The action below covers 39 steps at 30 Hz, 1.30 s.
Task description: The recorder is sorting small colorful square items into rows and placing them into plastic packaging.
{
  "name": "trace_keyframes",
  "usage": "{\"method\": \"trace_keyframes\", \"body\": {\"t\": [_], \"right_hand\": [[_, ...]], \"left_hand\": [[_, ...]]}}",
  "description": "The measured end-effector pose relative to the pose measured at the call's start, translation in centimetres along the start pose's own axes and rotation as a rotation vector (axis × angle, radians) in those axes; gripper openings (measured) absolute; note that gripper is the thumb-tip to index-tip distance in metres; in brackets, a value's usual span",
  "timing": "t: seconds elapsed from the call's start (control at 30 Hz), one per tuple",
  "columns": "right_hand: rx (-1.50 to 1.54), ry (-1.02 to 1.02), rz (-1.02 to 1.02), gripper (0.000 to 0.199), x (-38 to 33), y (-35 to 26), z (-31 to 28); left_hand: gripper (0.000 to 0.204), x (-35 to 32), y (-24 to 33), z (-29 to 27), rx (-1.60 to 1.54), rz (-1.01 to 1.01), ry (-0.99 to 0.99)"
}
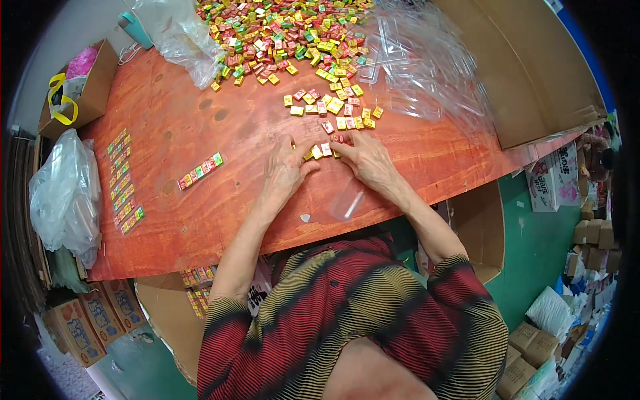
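A short row of small yellow, white and red boxes (321,151) lies on the table between my hands. My left hand (288,168) curls against the row's left end, its thumb below the boxes. At the right end, my right hand (367,160) presses with bent fingers, which partly cover a red box. Just beyond the fingertips are loose small boxes (335,105), mostly yellow with some red and white. A clear plastic tray (347,204) rests near the table's front edge, below my right hand.
A large heap of small coloured boxes (280,37) covers the table's far side. Clear plastic trays (427,67) pile up beside a cardboard carton (533,67) at right. Filled strips of boxes (122,183) and a single strip (201,171) lie left, near a plastic bag (65,193).
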State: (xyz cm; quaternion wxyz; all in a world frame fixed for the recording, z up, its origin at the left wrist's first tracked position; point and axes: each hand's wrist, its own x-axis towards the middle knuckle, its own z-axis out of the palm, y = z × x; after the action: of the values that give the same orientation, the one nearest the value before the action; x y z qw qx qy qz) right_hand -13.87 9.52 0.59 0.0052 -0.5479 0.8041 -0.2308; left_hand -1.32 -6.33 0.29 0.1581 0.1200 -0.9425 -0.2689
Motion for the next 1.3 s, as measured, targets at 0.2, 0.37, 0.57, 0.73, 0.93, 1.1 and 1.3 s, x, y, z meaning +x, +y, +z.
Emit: {"method": "trace_keyframes", "body": {"t": [0.2,0.37,0.57,0.73,0.93,1.1,1.3], "right_hand": [[0.015,0.045,0.049,0.029,-0.7,0.7,-0.1],[-0.137,0.093,0.246,0.020,-0.9,-0.9,0.5],[-0.116,0.143,0.120,0.018,-0.9,-0.7,0.7],[-0.157,0.112,0.042,0.017,-1.0,-0.4,0.5],[-0.036,0.068,0.166,0.016,-0.4,-0.9,-0.1],[0.030,0.014,0.205,0.021,-0.6,-1.4,0.1],[0.060,-0.071,0.129,0.027,0.1,-1.3,-0.4]], "left_hand": [[0.043,-0.3,0.6,-0.2,0.020,0.001,0.011],[0.041,-0.4,0.6,-0.2,-0.012,-0.021,0.029],[0.043,-0.1,0.8,-0.9,-0.095,-0.094,-0.063],[0.045,-0.6,1.0,-1.9,-0.195,-0.064,-0.098],[0.042,-1.0,0.1,-1.9,-0.107,-0.115,-0.088],[0.034,-1.6,0.0,-1.2,-0.088,-0.184,0.010],[0.033,-1.7,0.0,-1.5,0.028,-0.164,0.104]]}}
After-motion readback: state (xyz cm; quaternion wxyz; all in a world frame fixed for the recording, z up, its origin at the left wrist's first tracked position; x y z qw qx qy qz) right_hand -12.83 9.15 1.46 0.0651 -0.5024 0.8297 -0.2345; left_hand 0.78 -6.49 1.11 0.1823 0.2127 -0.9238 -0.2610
